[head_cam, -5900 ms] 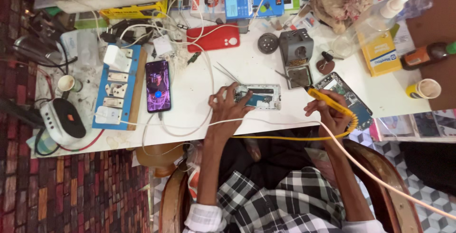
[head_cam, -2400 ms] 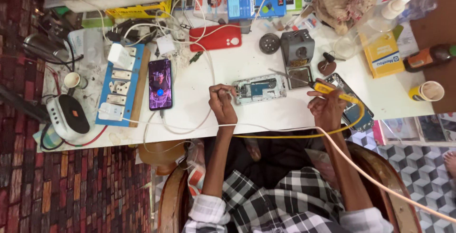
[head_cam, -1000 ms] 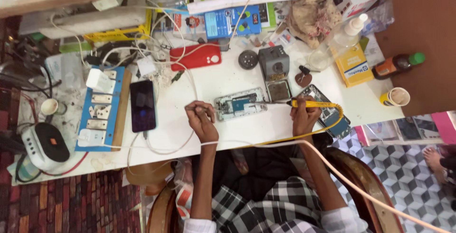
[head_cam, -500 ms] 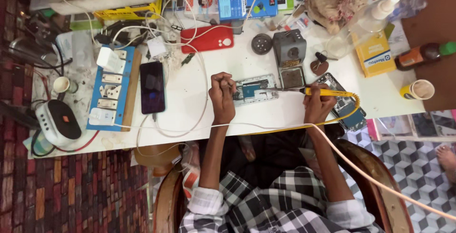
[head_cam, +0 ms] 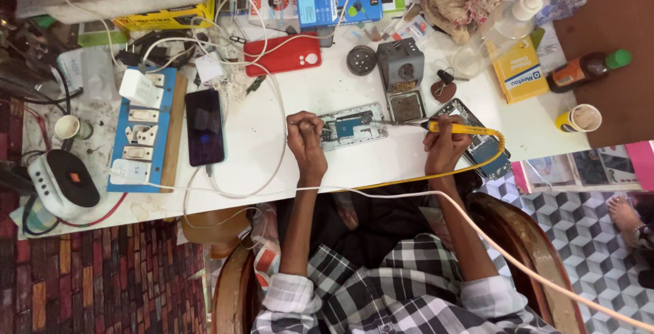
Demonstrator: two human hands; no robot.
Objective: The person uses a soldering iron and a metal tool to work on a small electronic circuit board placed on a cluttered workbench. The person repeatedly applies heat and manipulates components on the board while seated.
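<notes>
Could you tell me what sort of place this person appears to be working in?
Most likely a small phone repair bench. An opened phone lies on the white table, the right hand holds a yellow soldering iron to it, and the left hand steadies it. A switchboard and cables crowd nearby.

Left hand (head_cam: 304, 145) pinches what looks like tweezers, tips at opened phone (head_cam: 352, 125) just beyond its fingers. Right hand (head_cam: 443, 147) grips yellow soldering iron (head_cam: 455, 128), tip reaching phone's right edge; black-screen phone (head_cam: 204, 127) well left.
</notes>
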